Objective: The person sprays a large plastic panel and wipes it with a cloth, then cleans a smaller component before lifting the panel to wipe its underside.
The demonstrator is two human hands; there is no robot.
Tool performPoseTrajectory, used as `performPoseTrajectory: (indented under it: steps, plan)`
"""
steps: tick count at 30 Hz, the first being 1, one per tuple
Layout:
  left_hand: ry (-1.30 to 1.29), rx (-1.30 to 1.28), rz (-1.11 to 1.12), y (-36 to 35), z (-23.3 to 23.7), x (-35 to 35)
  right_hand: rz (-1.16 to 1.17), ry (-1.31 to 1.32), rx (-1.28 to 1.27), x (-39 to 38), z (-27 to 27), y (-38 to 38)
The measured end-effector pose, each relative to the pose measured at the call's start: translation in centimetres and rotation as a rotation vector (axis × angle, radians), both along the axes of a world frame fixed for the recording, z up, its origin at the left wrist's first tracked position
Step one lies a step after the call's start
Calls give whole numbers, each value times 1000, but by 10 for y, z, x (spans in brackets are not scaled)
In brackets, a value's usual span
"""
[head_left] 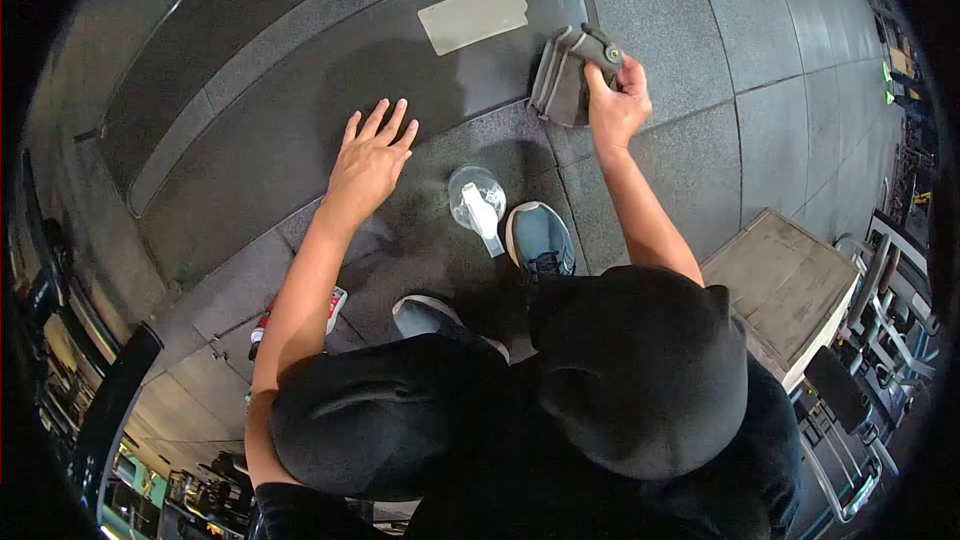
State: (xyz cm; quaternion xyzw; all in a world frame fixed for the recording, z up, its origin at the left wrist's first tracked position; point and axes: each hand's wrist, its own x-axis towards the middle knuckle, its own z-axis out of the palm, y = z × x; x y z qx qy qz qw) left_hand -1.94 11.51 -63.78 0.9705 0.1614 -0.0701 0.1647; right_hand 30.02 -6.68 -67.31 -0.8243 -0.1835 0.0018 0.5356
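Observation:
My left hand [370, 162], fingers spread and holding nothing, is over the near edge of a wide dark panel [290, 130]. My right hand [617, 100] grips a grey piece [562, 90] with ridged edges and a round bolt at its top; its exact kind I cannot tell. That piece is at the right end of the panel. A pale tag-shaped sheet [470, 18] lies flat on the panel, up and left of the grey piece. Between the hands, by my shoes, stands a clear spray bottle [478, 205] with a white trigger head.
Dark rubber tiles [790, 130] cover the floor. A wooden-topped box [775, 285] stands at my right, with metal gym equipment [865, 380] behind it. Beyond my left forearm lies a small red-and-white item [336, 308]. More black equipment [110, 410] is at the far left.

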Motion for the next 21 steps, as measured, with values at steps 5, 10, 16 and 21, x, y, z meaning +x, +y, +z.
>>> performPoseTrajectory:
  steps: [5, 10, 16, 21]
  plan:
    - [-23, 1, 10, 1, 0, 0, 59, -37, -108, 9, -14, -8]
    - [6, 4, 0, 1, 0, 1, 321, -121, -280, 33, -7, -15]
    - [17, 18, -19, 1, 1, 1, 795, -21, -509, 93, 35, -6]
    - [14, 13, -14, 1, 0, 0, 755, 122, -120, 71, 36, -25]
